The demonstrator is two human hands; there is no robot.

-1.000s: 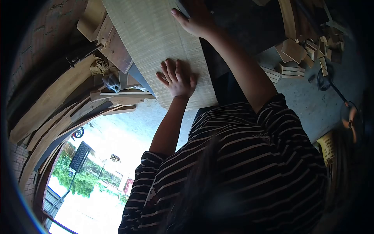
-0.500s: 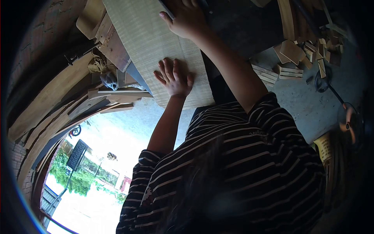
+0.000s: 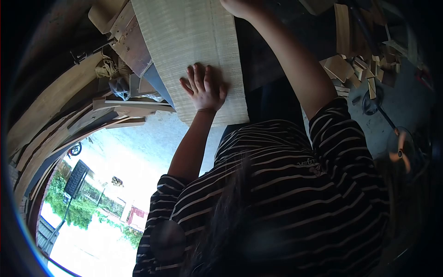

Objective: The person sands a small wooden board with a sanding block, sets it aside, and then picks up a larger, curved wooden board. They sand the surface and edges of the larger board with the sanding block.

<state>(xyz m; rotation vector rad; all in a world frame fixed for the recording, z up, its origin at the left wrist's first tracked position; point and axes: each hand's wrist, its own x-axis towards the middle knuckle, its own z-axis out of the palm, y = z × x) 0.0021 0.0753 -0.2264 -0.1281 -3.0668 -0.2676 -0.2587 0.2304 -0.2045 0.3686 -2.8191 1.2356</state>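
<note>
A long, pale wooden board [image 3: 198, 41] with fine grain runs from the top edge of the view down toward my body. My left hand [image 3: 204, 90] lies flat on its near part with the fingers spread, holding nothing. Over the board's right side, at the top edge of the view, is my right hand [image 3: 240, 7]. Only its wrist and the back of the hand show; its fingers are cut off by the frame, so what they hold or touch is hidden.
Long planks [image 3: 60, 108] lean along the brick wall at left, near a crumpled cloth [image 3: 107, 67] and a plastic bag [image 3: 120, 87]. Small wood offcuts [image 3: 340, 68] lie on the floor at right, close to a fan [image 3: 400, 152]. Bright daylight enters at lower left.
My right hand has moved up and away along the board, so its fingers have left the view. My left hand stays flat on the board. The whole view has shifted slightly.
</note>
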